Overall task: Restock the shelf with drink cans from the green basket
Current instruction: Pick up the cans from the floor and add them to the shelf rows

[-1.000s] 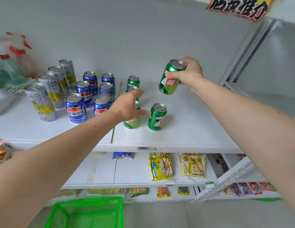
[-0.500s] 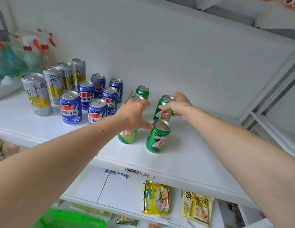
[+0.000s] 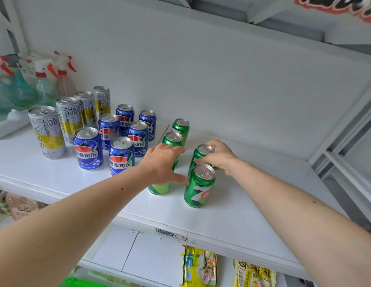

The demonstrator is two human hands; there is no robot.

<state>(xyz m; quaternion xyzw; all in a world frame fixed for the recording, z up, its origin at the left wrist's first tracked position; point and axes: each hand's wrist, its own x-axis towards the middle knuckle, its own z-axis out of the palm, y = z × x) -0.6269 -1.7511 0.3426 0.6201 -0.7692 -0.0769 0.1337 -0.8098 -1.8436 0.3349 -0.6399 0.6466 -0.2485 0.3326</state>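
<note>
1. Head view: the right hand point(image 3: 218, 157) has its fingers curled round the top of a green can point(image 3: 198, 157), which stands on the white shelf point(image 3: 253, 206) at a slight tilt.
2. Just in front of that can, nearer the shelf edge, a second green can point(image 3: 199, 186) stands upright, its "7" logo facing the camera.
3. The left hand point(image 3: 162, 162) is spread with straight fingers and holds nothing. It hovers over a third green can point(image 3: 159, 188), hiding the can's top; I cannot tell whether it touches it.
4. Behind the left hand two more green cans point(image 3: 177, 134) stand in a row toward the back wall.
5. To the left stands a cluster of six blue cans point(image 3: 88, 149), and further left four tall silver-and-yellow cans point(image 3: 46, 131).
6. Spray bottles point(image 3: 43, 83) with red triggers stand at the far left, blurred.
7. On the lower shelf lie yellow snack packets point(image 3: 199, 266).
8. A sliver of the green basket point(image 3: 76, 282) shows at the bottom edge, below the left forearm.
</note>
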